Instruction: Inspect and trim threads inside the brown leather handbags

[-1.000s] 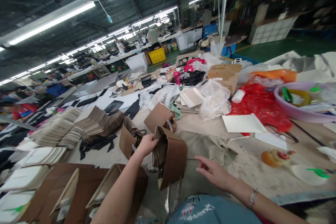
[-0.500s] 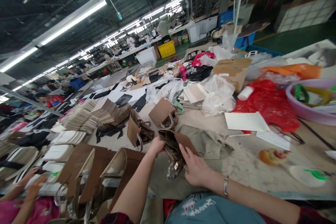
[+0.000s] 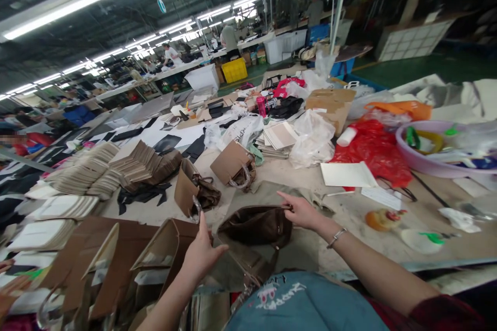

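Observation:
A brown handbag [image 3: 254, 256] lies slumped on the table in front of me, its mouth wide and its dark lining showing. My right hand [image 3: 303, 212] pinches the bag's right rim, the index finger stretched out past it. To the left of the bag is my left hand [image 3: 202, 251], thumb and index finger spread, apart from the rim; its other fingers are partly hidden. Beyond it stand two more brown bags with clear-wrapped handles, one [image 3: 185, 186] near my left fingertips and another [image 3: 229, 163] farther back. A grey-green cloth [image 3: 267, 194] is spread beneath the work.
Several brown bags with stiff panels [image 3: 112, 264] stand at the lower left. Stacks of pale panels [image 3: 132, 163] rise behind them. On the right are a red plastic bag [image 3: 375, 150], a lilac basin [image 3: 423, 163] and a pastry [image 3: 382, 219]. A co-worker's hand shows at the left edge.
My left hand has let go of the handbag and moved left. The bag has tipped down, its mouth spread wide, and my right hand has shifted to its right rim. The view has turned right.

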The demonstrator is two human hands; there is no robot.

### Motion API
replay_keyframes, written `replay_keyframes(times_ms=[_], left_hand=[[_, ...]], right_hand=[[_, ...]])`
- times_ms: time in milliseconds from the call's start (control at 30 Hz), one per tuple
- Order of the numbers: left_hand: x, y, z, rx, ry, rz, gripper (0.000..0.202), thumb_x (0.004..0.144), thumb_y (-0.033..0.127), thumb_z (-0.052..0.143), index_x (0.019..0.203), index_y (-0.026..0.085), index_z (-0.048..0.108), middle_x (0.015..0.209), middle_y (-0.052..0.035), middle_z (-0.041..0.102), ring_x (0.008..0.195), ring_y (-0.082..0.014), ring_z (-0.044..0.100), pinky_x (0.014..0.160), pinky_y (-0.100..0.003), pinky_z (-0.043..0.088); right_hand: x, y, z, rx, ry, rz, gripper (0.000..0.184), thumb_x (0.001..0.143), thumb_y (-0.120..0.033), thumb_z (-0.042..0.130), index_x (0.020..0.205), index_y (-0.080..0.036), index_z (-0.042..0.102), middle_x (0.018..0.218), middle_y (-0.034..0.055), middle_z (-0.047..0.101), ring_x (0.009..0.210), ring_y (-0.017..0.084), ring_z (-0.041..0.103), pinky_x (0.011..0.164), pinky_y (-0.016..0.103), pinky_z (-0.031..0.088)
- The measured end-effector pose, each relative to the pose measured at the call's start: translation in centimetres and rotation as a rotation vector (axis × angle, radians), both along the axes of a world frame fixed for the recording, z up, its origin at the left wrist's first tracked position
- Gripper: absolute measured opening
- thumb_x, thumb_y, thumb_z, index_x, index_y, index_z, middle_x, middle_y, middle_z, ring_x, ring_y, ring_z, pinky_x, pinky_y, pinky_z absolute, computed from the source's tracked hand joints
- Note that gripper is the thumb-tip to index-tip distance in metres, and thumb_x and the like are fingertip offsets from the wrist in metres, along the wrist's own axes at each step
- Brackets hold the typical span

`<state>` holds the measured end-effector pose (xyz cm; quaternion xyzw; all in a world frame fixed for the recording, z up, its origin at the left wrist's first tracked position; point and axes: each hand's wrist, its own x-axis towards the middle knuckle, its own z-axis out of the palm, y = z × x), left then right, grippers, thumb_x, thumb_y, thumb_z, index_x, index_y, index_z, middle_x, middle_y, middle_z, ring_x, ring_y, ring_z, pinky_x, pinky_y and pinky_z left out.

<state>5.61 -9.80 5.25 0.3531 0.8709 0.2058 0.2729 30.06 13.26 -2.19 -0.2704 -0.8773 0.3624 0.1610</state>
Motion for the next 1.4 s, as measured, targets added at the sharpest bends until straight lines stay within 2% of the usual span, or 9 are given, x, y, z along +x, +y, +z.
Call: replay_keyframes(times_ms=[67,167,233,333,467,600,833,1033,1400], left_hand=[[-0.7,0.4,0.4,0.129,0.306,-0.233,0.066,0.067,0.025,0.069,0.128,0.019,0.045,0.126,-0.015,0.049,0.118,-0.0315,0.048,0.098,-0.046,0.041],[-0.5,2.3,1.0,0.307,0.471,-0.519,0.039,0.078,0.024,0.059,0.117,0.021,0.056,0.134,-0.0123,0.042,0.132,-0.0308,0.03,0.107,-0.05,0.029],[0.3,3.8,1.0,0.344,0.489,-0.618,0.034,0.079,0.029,0.06,0.113,0.024,0.059,0.134,-0.0107,0.042,0.135,-0.0318,0.023,0.108,-0.056,0.025],[1.3,5.8,0.0,0.309,0.476,-0.7,0.035,0.072,0.035,0.07,0.104,0.023,0.062,0.136,-0.0104,0.041,0.135,-0.0351,0.021,0.107,-0.062,0.018],[1.4,7.3,-2.1,0.258,0.443,-0.722,0.028,0.07,0.033,0.072,0.094,0.022,0.064,0.13,-0.0102,0.047,0.131,-0.0333,0.029,0.107,-0.061,0.019],[0.9,7.9,-3.2,0.235,0.386,-0.74,0.018,0.075,0.033,0.068,0.089,0.023,0.066,0.123,-0.008,0.052,0.123,-0.0289,0.04,0.106,-0.061,0.022],[0.5,8.5,-3.6,0.283,0.34,-0.787,0.01,0.075,0.036,0.068,0.078,0.027,0.07,0.12,-0.0022,0.056,0.125,-0.0294,0.037,0.107,-0.062,0.011],[0.5,8.8,-3.4,0.313,0.306,-0.74,0.014,0.08,0.035,0.063,0.074,0.023,0.068,0.106,-0.0008,0.064,0.103,-0.0209,0.053,0.109,-0.058,0.011],[1.1,9.3,-4.2,0.335,0.344,-0.634,0.016,0.084,0.029,0.057,0.079,0.02,0.068,0.091,-0.0035,0.068,0.091,-0.0196,0.058,0.108,-0.053,0.016]], right_hand=[[-0.5,-0.1,-0.7,0.001,0.031,-0.042,0.066,0.068,-0.011,0.047,0.133,-0.012,0.046,0.101,0.009,0.067,0.089,0.021,0.061,0.083,0.033,0.048],[-0.7,-0.4,-1.4,0.006,0.057,-0.044,0.06,0.07,-0.013,0.048,0.13,-0.013,0.05,0.102,0.0096,0.066,0.091,0.021,0.061,0.085,0.036,0.048],[-0.6,-0.6,-1.6,-0.02,0.063,-0.051,0.055,0.073,-0.015,0.048,0.127,-0.014,0.053,0.102,0.0094,0.067,0.092,0.021,0.062,0.084,0.035,0.049],[-0.1,-0.8,-1.4,-0.03,0.053,-0.049,0.047,0.078,-0.02,0.05,0.124,-0.016,0.055,0.104,0.0095,0.067,0.092,0.022,0.062,0.083,0.035,0.05],[0.7,-1.0,-0.6,0.041,0.04,0.022,0.034,0.084,-0.03,0.053,0.115,-0.017,0.062,0.104,0.0098,0.066,0.092,0.021,0.062,0.083,0.035,0.049],[1.0,-1.2,0.0,0.099,0.028,0.102,0.038,0.084,-0.039,0.06,0.115,-0.017,0.061,0.096,0.0093,0.067,0.084,0.019,0.062,0.078,0.031,0.049],[0.0,-1.8,0.6,0.23,-0.018,0.184,0.033,0.088,-0.039,0.055,0.113,-0.018,0.062,0.1,0.0093,0.066,0.09,0.02,0.06,0.079,0.031,0.047],[-0.8,-1.5,0.7,0.17,-0.004,0.164,0.025,0.091,-0.035,0.051,0.104,-0.022,0.067,0.093,0.0054,0.068,0.086,0.017,0.061,0.077,0.027,0.047],[-0.9,-1.7,0.3,0.178,0.012,0.085,0.029,0.092,-0.039,0.049,0.095,-0.02,0.07,0.081,0.0059,0.068,0.075,0.017,0.061,0.068,0.027,0.048]])
